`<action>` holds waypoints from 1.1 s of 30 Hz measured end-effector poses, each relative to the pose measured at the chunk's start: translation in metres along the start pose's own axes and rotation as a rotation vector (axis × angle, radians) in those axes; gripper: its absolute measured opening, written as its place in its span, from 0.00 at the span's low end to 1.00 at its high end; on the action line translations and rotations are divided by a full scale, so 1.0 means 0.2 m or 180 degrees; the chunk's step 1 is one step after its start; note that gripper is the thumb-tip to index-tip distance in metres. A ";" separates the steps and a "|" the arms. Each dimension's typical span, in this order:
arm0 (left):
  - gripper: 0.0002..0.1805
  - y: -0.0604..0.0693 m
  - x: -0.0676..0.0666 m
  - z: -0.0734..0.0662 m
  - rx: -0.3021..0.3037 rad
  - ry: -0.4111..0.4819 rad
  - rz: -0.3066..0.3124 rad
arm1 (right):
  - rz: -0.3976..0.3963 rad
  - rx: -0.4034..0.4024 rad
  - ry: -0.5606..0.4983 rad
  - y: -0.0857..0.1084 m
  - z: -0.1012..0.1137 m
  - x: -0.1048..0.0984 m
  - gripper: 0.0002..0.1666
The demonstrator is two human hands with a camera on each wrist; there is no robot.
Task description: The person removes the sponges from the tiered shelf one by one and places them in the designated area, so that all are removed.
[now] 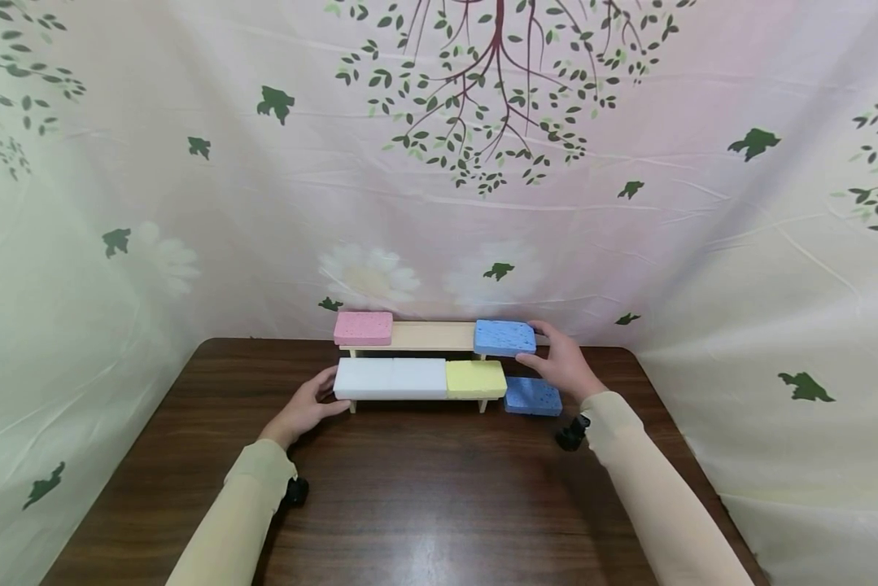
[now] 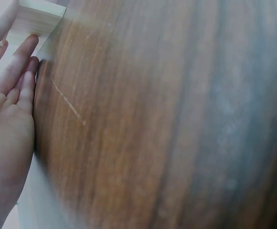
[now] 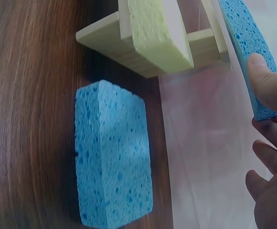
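Note:
My right hand [image 1: 565, 368] pinches a blue sponge [image 1: 504, 337] at the right end of the upper tier of a small wooden shelf [image 1: 433, 335]. The right wrist view shows the thumb on one face of it and a finger at its edge. A second blue sponge [image 3: 124, 157] lies on the table, below and right of the shelf. Around the left end of the lower tier, my left hand [image 1: 308, 409] has its thumb in front, beside white sponge blocks [image 1: 390, 378]. Its fingers look fairly straight against the wood in the left wrist view.
A yellow sponge [image 1: 476, 379] sits right of the white blocks on the lower tier. On the upper tier's left end lies a pink sponge [image 1: 363, 328]. The dark wooden table [image 1: 424, 496] meets a printed cloth backdrop [image 1: 424, 220] just behind the shelf.

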State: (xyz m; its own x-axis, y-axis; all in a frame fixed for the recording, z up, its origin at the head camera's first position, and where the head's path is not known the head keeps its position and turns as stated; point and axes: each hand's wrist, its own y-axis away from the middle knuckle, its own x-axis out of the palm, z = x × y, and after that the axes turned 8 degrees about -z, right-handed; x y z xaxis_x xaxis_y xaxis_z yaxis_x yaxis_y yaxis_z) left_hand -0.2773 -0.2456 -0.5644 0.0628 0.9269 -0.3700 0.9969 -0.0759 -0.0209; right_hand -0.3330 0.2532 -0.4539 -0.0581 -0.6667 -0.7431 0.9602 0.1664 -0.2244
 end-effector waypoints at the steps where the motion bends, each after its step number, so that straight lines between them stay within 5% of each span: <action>1: 0.48 0.00 0.00 0.00 -0.0001 0.0006 -0.0002 | -0.0006 0.0019 0.0001 0.00 -0.01 0.00 0.47; 8: 0.44 0.05 -0.01 -0.15 -0.0094 0.0005 0.0049 | -0.0055 0.0079 0.0080 0.02 -0.05 -0.04 0.46; 15: 0.48 0.00 0.00 -0.01 -0.0031 0.0012 -0.0008 | -0.0086 0.0126 0.0130 0.04 -0.09 -0.08 0.45; 33: 0.48 0.00 0.00 -0.01 -0.0003 -0.0009 0.0010 | -0.0146 0.0245 0.0114 0.13 -0.22 -0.16 0.45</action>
State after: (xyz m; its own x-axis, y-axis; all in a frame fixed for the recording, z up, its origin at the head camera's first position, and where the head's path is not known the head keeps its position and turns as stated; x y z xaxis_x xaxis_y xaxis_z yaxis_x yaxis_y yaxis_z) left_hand -0.2763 -0.2457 -0.5626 0.0659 0.9256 -0.3727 0.9967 -0.0785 -0.0188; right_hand -0.3187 0.3105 -0.4641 -0.1109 -0.6457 -0.7555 0.9744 0.0791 -0.2106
